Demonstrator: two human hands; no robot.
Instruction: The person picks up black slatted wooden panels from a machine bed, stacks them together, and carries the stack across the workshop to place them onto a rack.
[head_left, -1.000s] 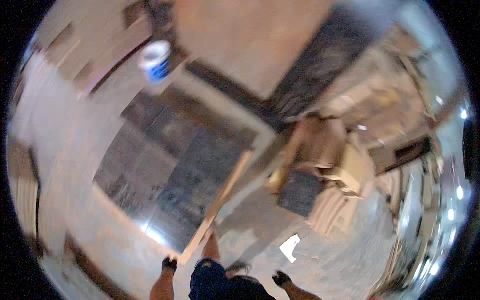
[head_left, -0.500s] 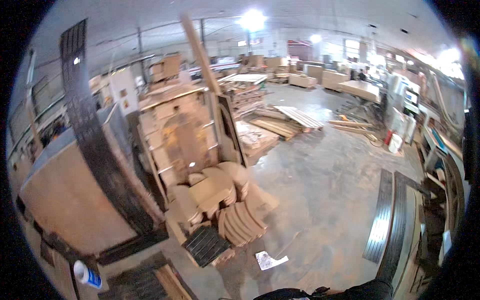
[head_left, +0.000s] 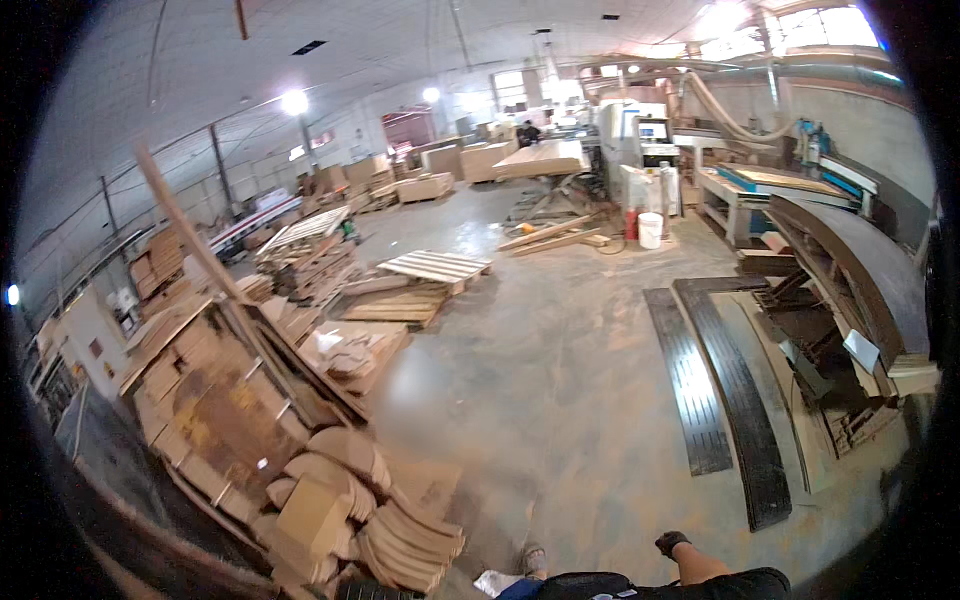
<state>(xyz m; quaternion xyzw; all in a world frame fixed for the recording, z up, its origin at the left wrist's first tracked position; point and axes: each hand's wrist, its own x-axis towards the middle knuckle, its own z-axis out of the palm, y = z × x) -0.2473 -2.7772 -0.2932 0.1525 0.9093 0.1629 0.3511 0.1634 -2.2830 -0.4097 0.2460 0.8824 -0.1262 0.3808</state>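
My right hand (head_left: 672,543), in a dark glove, hangs low over the floor below a bare forearm and a black sleeve. Its fingers look curled together, and nothing shows in them. Nearest to it on the floor are two long dark slotted boards, a narrow shiny one (head_left: 690,385) and a longer one (head_left: 735,400); the hand is apart from both. My left hand is out of sight. At the lower edge my shoe (head_left: 535,558) stands beside a white sheet of paper (head_left: 492,583).
Curved wood pieces (head_left: 410,545) are stacked at the lower left beside a leaning wooden panel (head_left: 225,400). A slatted pallet (head_left: 435,268) lies further off. On the right stand a curved dark form (head_left: 850,250) and a white bucket (head_left: 650,231). Another person (head_left: 528,132) is far back.
The view has swung to the right, so the curved wood stacks sit further left and the machines on the right show more. My right hand and a shoe have come into view.
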